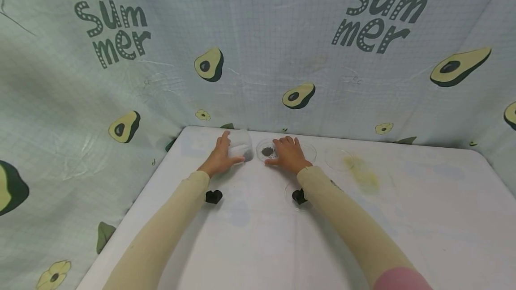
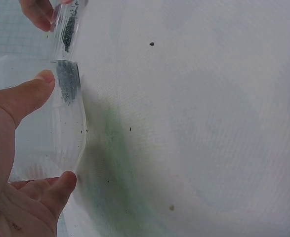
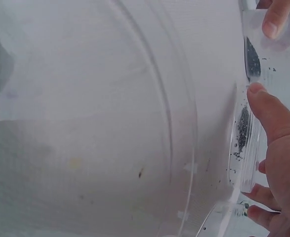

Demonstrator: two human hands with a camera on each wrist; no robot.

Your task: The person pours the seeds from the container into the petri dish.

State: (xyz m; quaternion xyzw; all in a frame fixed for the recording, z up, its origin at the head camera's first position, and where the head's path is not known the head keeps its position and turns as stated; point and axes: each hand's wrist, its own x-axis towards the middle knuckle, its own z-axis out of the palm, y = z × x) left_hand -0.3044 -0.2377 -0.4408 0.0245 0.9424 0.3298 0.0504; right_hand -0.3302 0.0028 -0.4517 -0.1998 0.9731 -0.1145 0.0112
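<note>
Left hand's (image 1: 220, 159) fingers grip a clear plastic tub (image 1: 243, 138); right hand's (image 1: 289, 154) grip a petri dish (image 1: 260, 146), right side hidden.

Dish (image 1: 261, 156) beside tub (image 1: 242, 138), cloth (image 1: 250, 97) behind; passage over near tabletop (image 1: 250, 245)

A screened-off table corner is shown; whether it is housed in a home, a classroom or a studio cannot be told. The white tabletop (image 1: 250, 249), its corners rounded, is enclosed at the back and sides by pale sheeting (image 1: 258, 35), on which "summer" lettering (image 1: 124, 44), avocados (image 1: 209, 64) and flowers (image 1: 54, 275) are printed. Near the back edge, a clear tub (image 2: 38, 138) and a round clear dish (image 1: 259, 152) with dark grains (image 1: 267, 151) are seen.
</note>
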